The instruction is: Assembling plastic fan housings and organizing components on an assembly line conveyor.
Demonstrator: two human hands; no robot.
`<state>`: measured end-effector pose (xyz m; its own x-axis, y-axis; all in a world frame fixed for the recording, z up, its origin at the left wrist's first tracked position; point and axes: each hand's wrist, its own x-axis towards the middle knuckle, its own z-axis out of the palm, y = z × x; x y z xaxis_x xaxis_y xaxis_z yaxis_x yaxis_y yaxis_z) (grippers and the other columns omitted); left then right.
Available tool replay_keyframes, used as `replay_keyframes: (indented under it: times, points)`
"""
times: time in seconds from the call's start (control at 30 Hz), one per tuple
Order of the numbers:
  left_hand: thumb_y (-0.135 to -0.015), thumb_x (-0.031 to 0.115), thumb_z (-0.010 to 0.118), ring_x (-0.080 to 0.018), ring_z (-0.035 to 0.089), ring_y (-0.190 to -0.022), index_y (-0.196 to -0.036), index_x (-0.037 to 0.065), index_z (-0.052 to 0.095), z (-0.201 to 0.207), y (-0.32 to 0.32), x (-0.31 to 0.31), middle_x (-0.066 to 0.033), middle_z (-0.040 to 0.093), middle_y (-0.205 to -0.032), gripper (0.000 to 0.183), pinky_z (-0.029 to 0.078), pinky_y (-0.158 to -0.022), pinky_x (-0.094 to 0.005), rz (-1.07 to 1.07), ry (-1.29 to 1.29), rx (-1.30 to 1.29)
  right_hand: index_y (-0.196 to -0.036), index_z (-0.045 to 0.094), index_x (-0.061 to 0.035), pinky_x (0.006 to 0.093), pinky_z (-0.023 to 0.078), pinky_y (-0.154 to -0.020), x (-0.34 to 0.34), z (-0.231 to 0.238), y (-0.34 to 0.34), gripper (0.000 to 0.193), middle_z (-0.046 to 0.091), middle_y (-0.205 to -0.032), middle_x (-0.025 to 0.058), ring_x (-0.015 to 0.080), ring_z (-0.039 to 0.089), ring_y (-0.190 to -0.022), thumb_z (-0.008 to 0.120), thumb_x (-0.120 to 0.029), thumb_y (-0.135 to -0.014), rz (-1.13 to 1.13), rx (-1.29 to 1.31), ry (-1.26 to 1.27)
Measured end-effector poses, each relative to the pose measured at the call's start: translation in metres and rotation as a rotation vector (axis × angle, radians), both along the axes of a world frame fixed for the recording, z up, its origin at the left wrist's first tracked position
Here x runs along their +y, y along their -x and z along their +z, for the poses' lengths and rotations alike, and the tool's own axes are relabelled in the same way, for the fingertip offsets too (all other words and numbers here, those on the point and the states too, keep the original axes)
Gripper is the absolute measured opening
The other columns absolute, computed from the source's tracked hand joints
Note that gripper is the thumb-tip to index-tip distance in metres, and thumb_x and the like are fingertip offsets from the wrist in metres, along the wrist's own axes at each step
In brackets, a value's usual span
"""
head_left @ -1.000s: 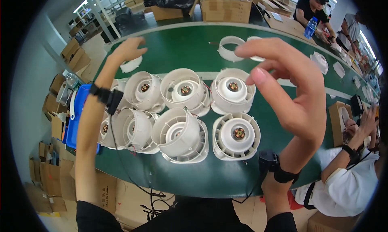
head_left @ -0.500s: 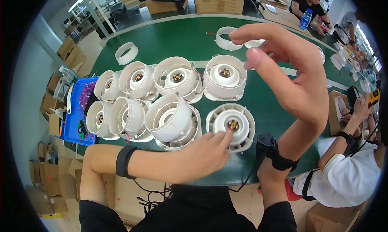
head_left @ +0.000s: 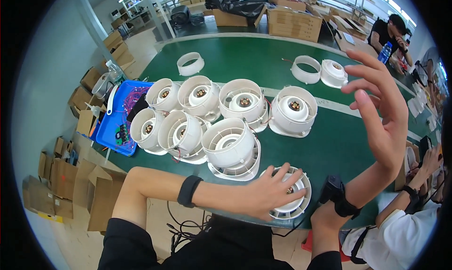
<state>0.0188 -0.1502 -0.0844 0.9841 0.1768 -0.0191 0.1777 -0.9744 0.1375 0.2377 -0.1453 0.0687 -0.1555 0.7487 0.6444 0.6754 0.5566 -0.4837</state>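
My left hand (head_left: 269,193) reaches across to the right, its fingers spread over a low round white fan housing (head_left: 303,205) with a copper motor winding at its centre. The fingers partly cover the winding and the housing's left side. My right hand (head_left: 383,107) is raised above the table to the right, fingers apart and curved, with nothing in it. Beyond my left hand stand taller white fan housings in two rows, including a tilted ring (head_left: 228,140) on a ribbed base and a housing (head_left: 293,111) with copper coils inside.
A blue tray (head_left: 110,133) with thin wires and a green circuit board lies at the left. Loose white rings (head_left: 190,65) and a small housing (head_left: 333,75) sit farther back on the green table (head_left: 329,143). A person in white sits at right; another is at the back right.
My left hand has gone from fingertips at the copper winding to fingers spread over the housing. The right hand's fingers have opened wider. The whole view has shifted.
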Motion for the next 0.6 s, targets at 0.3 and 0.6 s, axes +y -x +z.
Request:
replay_keyframes:
  times: [0.3,0.6]
  points:
    - [-0.065,0.038,0.085,-0.0406,0.047,-0.123,-0.139,0.01,0.045,0.168,0.078,0.015,-0.0216,0.042,-0.137,0.089,0.044,-0.096,-0.0481,-0.017,0.51,-0.189,-0.119,0.063,-0.0015,0.0222,0.049,-0.07,-0.004,-0.012,-0.029,0.03,0.057,-0.134,0.0147,0.0122,0.065,-0.09,0.054,-0.012,-0.092,-0.081,0.153,-0.096]
    - [-0.06,0.061,0.077,-0.0391,0.06,-0.106,-0.138,0.007,0.046,0.174,0.091,0.281,-0.0232,0.057,-0.122,0.1,0.052,-0.087,-0.045,0.689,-0.572,-0.191,-0.117,0.064,-0.0024,0.025,0.05,-0.074,0.012,-0.011,-0.011,0.029,0.066,-0.113,0.0058,0.0117,0.063,-0.085,0.058,-0.008,-0.09,-0.053,0.216,0.011]
